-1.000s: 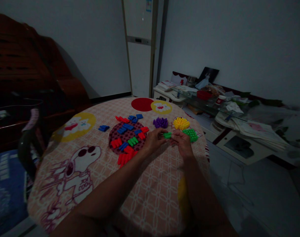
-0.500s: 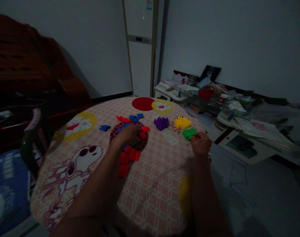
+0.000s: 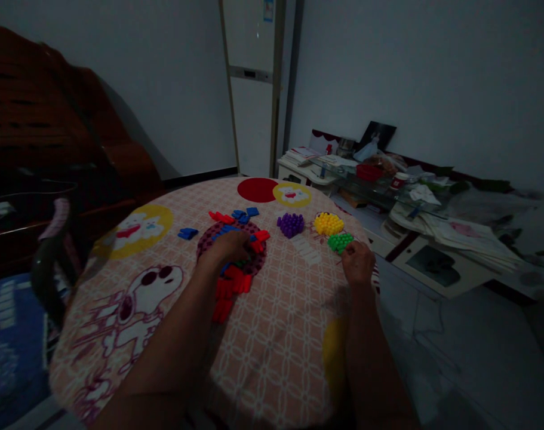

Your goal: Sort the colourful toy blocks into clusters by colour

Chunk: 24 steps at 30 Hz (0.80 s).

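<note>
My left hand (image 3: 227, 246) lies palm down over a loose pile of red, blue and green plastic pieces (image 3: 236, 276) on a round table with a cartoon cloth (image 3: 272, 352); its fingers curl onto the pieces and their tips are hidden. My right hand (image 3: 357, 263) is closed beside the green cluster of studded pieces (image 3: 340, 242), fingers pinched toward its near edge. A yellow cluster (image 3: 328, 224) and a purple cluster (image 3: 291, 225) sit just beyond.
Several blue pieces (image 3: 188, 233) lie apart at the left of the pile. A dark sofa (image 3: 52, 137) stands at the left. A low cluttered side table (image 3: 388, 185) stands at the right, a tall white cabinet (image 3: 254, 89) behind.
A second ago both hands held a green piece together above the table. The left hand has moved to the loose pile; the right hand has gone down to the green cluster.
</note>
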{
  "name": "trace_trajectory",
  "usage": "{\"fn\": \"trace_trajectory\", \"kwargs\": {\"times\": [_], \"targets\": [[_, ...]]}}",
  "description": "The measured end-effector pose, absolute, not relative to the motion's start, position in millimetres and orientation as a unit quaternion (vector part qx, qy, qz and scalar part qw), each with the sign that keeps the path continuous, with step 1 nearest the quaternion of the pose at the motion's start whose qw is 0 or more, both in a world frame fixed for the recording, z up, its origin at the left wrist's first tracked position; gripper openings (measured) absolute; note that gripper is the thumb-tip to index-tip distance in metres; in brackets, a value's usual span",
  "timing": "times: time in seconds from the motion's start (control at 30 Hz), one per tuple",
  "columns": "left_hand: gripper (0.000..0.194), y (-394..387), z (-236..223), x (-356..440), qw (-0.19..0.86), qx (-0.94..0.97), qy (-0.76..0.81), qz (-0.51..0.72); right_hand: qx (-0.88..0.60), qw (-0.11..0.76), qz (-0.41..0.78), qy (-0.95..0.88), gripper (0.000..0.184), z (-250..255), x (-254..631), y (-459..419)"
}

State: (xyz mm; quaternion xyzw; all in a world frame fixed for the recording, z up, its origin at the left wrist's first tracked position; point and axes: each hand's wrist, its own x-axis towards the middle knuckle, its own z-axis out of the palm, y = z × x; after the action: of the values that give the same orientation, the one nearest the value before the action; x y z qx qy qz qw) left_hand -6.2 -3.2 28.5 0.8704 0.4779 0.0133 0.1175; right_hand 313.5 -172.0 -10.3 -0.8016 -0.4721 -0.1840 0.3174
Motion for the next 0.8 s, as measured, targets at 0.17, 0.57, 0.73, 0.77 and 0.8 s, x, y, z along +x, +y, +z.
{"fn": "trace_trajectory", "kwargs": {"times": [0.17,0.57,0.73,0.77,0.8], "targets": [[0.022,-6.3,32.7,-3.5,0.101,0.874,0.472,-0.053,-0.808,0.300,-0.189,-0.471,0.013,-13.1,315.7,-171.1],[0.010,-11.4,42.6,-10.5,0.335,0.841,0.417,0.084,-0.733,0.469,-0.122,-0.477,0.024,-9.9,284.5,-163.4],[0.014,-28.4,33.9,25.1,0.477,0.783,0.324,0.234,-0.622,0.523,0.124,-0.570,0.028,-14.4,237.8,-152.7],[0.016,-32.5,30.6,34.2,0.501,0.767,0.312,0.252,-0.603,0.525,0.173,-0.575,0.032,-15.6,230.3,-151.5],[0.019,-36.4,27.3,42.6,0.526,0.752,0.301,0.260,-0.585,0.528,0.216,-0.577,0.038,-16.7,224.3,-150.7]]}}
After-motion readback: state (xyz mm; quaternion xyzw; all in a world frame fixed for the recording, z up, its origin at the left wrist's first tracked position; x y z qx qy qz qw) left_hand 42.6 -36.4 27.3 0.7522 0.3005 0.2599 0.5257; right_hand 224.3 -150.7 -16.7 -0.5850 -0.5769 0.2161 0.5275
